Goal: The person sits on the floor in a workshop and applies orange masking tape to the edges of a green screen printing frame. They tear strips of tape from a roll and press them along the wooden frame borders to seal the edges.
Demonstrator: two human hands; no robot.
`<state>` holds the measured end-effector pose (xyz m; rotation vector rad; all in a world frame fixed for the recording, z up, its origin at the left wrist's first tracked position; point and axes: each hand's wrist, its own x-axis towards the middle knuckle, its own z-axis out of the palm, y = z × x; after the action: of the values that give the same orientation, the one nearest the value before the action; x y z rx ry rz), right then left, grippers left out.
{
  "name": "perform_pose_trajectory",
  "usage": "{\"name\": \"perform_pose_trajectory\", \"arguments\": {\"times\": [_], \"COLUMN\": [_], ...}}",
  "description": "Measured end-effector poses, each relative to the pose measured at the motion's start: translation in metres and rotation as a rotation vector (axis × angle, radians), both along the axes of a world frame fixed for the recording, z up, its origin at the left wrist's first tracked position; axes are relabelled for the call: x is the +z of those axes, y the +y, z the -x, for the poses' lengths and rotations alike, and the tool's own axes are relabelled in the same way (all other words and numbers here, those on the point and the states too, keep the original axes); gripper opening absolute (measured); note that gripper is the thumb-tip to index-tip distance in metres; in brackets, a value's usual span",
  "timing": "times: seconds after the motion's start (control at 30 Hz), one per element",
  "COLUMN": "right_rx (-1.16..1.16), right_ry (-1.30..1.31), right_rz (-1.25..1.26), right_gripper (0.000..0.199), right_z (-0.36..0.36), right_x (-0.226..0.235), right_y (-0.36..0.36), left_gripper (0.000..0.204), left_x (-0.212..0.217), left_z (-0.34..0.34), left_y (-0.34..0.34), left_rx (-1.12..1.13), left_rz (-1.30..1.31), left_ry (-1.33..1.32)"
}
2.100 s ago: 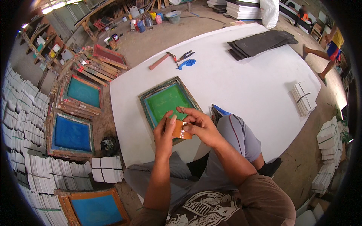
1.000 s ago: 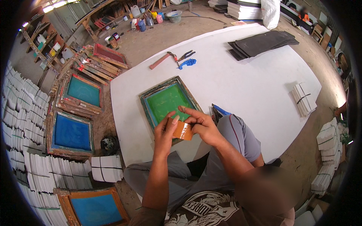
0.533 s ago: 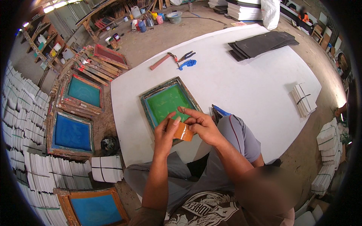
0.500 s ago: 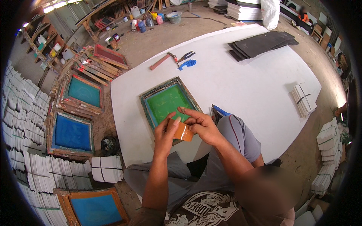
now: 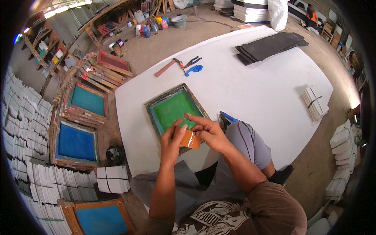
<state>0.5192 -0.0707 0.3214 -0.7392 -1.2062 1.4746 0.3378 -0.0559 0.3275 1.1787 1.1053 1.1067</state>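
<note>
Above the near edge of a wooden-framed screen with green mesh (image 5: 175,106), I hold a shiny orange-brown roll of tape (image 5: 190,139) between both hands. My left hand (image 5: 170,140) grips its left side, thumb lying along the upper edge. On the right side, my right hand (image 5: 212,134) has its thumb and curled fingers on the roll, while the index finger points out toward the left fingertips. What those fingertips touch, if anything, is too small to make out. Farther off on the white board (image 5: 250,90) lie a hammer (image 5: 166,68), pliers (image 5: 192,61) and a crumpled blue piece (image 5: 193,70).
Beside my right knee is a blue-edged object (image 5: 229,116), partly hidden. Black sheets (image 5: 270,47) and a strapped white bundle (image 5: 313,103) rest on the board. Framed screens (image 5: 77,141) and strapped white stacks (image 5: 112,178) line the left. Another person (image 5: 312,16) is far back right.
The view has shifted slightly. Both hands keep nearly the same hold on the tape roll, which sits almost unchanged.
</note>
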Motion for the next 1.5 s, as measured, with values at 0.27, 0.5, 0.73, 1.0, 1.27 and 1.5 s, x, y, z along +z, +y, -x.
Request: {"name": "perform_pose_trajectory", "arguments": {"times": [0.27,0.5,0.73,1.0,1.27,1.5], "right_rx": [-0.019,-0.037,-0.614,-0.700,-0.700,-0.734], "right_ry": [0.034,0.034,-0.213,-0.088,-0.144,-0.256], "right_rz": [0.003,-0.029,-0.103,-0.150,-0.086,-0.090], "right_gripper": [0.067,0.057,0.045,0.048,0.048,0.048], "right_z": [0.001,0.004,0.014,0.036,0.036,0.034], "right_x": [-0.001,-0.001,-0.009,-0.004,0.003,0.005], "right_y": [0.003,0.004,-0.005,-0.009,-0.007,-0.006], "left_gripper": [0.063,0.058,0.049,0.051,0.060,0.062], "left_x": [-0.004,0.002,0.000,-0.011,-0.012,-0.014], "left_z": [0.001,0.002,-0.004,-0.009,-0.009,-0.008], "left_y": [0.005,0.006,0.000,0.003,0.003,0.002], "left_rx": [-0.001,0.011,0.235,0.341,0.364,0.375], "left_rz": [-0.004,-0.035,-0.511,-0.796,-0.924,-0.958], "left_ry": [-0.009,0.013,0.144,0.387,0.509,0.546]}}
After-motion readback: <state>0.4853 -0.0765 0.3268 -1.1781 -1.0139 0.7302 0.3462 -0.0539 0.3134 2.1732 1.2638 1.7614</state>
